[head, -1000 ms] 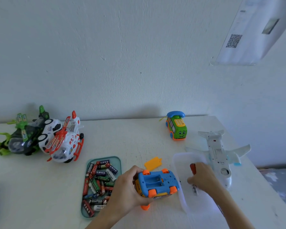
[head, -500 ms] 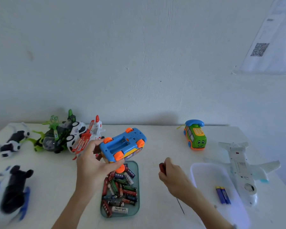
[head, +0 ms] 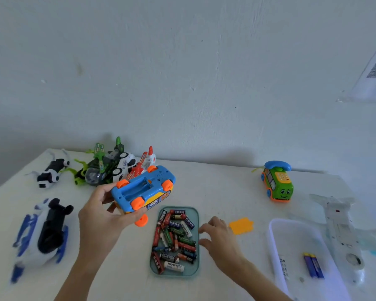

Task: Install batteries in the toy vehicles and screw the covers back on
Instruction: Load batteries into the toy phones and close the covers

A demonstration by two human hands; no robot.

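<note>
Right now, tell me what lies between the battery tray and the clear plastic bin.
Head view: the right hand beside the battery tray, then the orange cover before the clear plastic bin.

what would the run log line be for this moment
left hand: holds blue toy car upside down, battery bay empty | right hand: open beside teal battery tray | orange cover: on table
</note>
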